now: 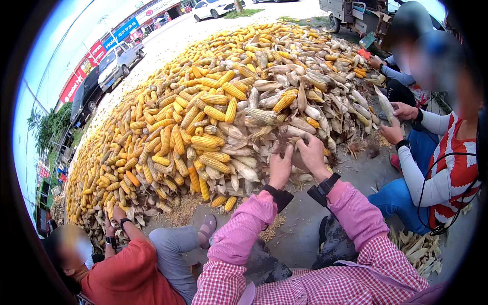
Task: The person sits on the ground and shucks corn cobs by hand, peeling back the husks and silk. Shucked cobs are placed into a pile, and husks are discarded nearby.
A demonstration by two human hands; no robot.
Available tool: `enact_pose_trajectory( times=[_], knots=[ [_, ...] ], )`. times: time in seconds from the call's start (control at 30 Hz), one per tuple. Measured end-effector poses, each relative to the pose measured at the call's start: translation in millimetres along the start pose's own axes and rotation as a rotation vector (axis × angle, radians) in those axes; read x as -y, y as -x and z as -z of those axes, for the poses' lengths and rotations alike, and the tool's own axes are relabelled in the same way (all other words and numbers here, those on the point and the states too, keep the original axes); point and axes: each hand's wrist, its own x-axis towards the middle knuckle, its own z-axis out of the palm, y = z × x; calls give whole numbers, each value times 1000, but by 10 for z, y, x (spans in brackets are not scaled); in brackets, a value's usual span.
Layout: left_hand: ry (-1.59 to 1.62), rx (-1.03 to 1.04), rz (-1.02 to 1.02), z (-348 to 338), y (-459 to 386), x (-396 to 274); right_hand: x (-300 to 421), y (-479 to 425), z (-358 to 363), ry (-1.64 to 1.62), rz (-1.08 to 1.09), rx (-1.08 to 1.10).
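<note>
Both my hands are raised close together over the near edge of a big heap of corn. My left hand (281, 167) and my right hand (313, 155) pinch at a dry, brownish corn husk (292, 142) with dark silk about it. The ear inside it is mostly hidden and blurred. Just beyond my fingers lie ears still wrapped in pale husks (246, 170). A bare greyish-yellow ear (260, 116) rests above them. To the left, bare yellow ears (214, 99) are piled thickly.
On my right, a person in a red and white top holds a husked ear (385, 103); another sits beyond. A person in a red shirt (126, 274) works at lower left. Loose kernels (179, 209) dot the concrete. Stripped husks (417, 249) lie at lower right. Parked vehicles stand behind.
</note>
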Motion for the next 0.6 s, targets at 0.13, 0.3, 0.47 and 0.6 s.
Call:
enact_pose_trajectory(
  times=[0.13,0.3,0.47,0.6],
  knots=[
    [203,-114,21,120,-150,284,-85,38,-169,-456,-139,229],
    [216,-116,169,218,-312,299,-240,70,-123,-609,-300,424],
    [561,-132,259,431,-406,524,-178,135,-38,-481,-283,600],
    [603,-223,429,612,-581,644,-240,121,72,-377,-356,612]
  ],
)
